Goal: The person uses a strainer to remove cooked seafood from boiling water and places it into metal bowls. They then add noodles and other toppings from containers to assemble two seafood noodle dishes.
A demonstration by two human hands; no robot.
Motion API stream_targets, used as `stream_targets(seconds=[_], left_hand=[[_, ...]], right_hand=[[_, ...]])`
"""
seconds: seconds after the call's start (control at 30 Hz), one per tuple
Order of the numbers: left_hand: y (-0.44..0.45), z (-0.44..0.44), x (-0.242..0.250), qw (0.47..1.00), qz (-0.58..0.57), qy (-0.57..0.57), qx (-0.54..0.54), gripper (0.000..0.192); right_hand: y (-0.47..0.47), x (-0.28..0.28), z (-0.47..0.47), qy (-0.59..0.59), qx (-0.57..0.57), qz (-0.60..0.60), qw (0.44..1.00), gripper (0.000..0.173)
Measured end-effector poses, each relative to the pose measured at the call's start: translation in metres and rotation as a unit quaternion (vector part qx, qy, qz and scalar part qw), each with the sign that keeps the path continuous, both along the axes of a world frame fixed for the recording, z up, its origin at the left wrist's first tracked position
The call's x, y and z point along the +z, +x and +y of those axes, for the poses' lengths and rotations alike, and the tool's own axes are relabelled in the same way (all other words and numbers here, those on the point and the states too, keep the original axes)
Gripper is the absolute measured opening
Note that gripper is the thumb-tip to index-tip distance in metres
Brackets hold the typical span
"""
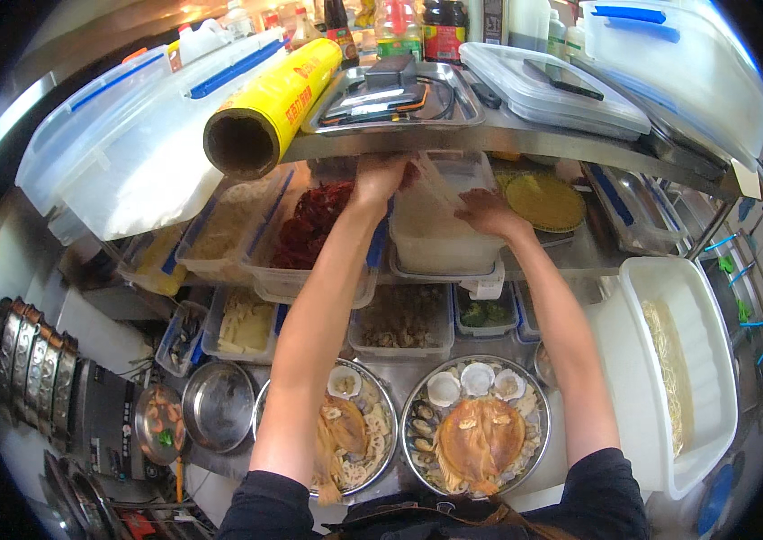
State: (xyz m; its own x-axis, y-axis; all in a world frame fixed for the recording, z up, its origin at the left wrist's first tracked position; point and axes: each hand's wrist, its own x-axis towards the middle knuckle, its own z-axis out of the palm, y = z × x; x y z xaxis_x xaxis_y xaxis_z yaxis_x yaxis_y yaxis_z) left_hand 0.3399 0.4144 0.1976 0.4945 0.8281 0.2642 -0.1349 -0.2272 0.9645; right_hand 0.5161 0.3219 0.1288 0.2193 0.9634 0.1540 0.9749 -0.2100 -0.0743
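Observation:
My left hand (385,177) reaches under the steel shelf, between a plastic tub of dark red food pieces (310,219) and a translucent tub with pale contents (445,236). Its fingers are blurred and partly hidden, so I cannot tell what they hold. At the right side of the pale tub is my right hand (486,210), its fingers over the contents; its grip is unclear. Whitish strands (437,179) show between the hands. Below my forearms lie two round metal platters, one (408,432) with a flattened whole fish (479,442), mussels and scallop shells, the other (391,432) partly covered by my left arm.
Overhead, the shelf edge (510,140) carries a yellow wrap roll (304,88), a metal tray (472,118) and a phone (564,79). A deep white bin (725,405) stands at the right. Left are an empty round pan (218,406) and a shrimp dish (160,422).

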Motion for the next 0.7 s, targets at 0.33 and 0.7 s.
stream_targets(seconds=[0.33, 0.7], left_hand=[[0.006, -0.001, -0.01, 0.995, 0.056, 0.078, -0.035, 0.014], [0.02, -0.003, -0.004, 0.984, -0.021, -0.11, -0.138, 0.017]], right_hand=[[0.008, 0.002, 0.001, -0.074, -0.03, -0.01, 0.997, 0.045], [0.012, -0.013, 0.014, 0.014, 0.047, 0.173, 0.984, 0.06]])
